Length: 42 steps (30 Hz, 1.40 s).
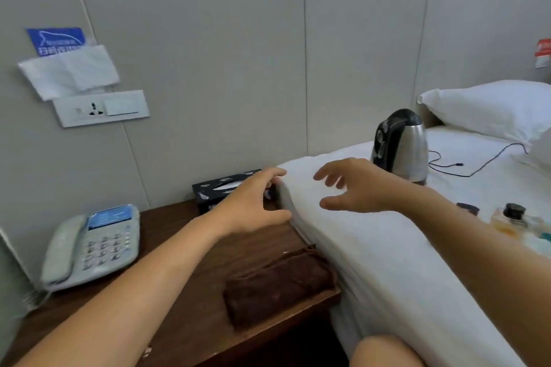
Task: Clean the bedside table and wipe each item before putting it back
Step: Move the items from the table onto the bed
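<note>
Bed point(372, 232) crowds table point(190, 322) edge (cloth point(280, 283) beside it); my left hand point(253, 205) touches tissue box point(220, 191), fingers relaxed, right hand point(354, 188) hovers spread, empty.

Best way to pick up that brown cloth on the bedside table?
Pinch the brown cloth from above at its middle. It lies folded flat near the table's front edge, its right side against the bed, so come from the open left. The left hand is probably handier.

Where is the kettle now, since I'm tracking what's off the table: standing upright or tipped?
Upright: the kettle stands on the bed, lid uppermost.
</note>
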Available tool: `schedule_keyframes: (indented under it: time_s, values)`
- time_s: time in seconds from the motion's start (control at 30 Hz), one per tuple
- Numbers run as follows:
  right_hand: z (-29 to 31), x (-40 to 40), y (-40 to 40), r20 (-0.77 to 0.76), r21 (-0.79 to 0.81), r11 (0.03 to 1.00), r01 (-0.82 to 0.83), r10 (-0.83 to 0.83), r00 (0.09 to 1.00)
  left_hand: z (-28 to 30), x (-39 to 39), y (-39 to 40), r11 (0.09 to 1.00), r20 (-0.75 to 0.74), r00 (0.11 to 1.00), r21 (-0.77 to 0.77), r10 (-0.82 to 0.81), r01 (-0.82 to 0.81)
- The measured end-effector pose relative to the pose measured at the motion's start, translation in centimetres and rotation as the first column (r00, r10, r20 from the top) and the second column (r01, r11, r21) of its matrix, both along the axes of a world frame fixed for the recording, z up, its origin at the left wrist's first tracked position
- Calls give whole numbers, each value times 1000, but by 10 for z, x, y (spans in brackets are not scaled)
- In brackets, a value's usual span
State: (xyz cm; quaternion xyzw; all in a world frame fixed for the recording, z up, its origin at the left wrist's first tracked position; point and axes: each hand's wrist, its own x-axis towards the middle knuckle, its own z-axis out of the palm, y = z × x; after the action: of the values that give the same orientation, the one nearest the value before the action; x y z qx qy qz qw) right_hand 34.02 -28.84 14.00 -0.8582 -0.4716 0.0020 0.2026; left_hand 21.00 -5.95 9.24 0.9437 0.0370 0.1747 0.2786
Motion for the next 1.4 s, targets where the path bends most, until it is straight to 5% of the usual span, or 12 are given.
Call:
schedule_keyframes:
  time_s: [0.23,0.6,1.07,1.27,1.4]
  values:
    - [-43,23,108,-58,-15,993,-115,114,992,-29,-32,94,970,-60,970,-56,234,-237]
    - [-107,110,228,-311,138,990,-1,45,949,-97,19,194,812,-226,846,-247,482,-529]
    - [-123,118,248,-458,332,937,111,57,887,-87,45,183,815,7,851,-291,525,-501]
    - [-79,125,190,-497,463,857,227,40,867,-36,55,151,895,83,924,-295,373,-334]
    - [-57,151,139,-474,489,782,386,-132,870,-26,115,117,897,77,972,-406,221,-171]
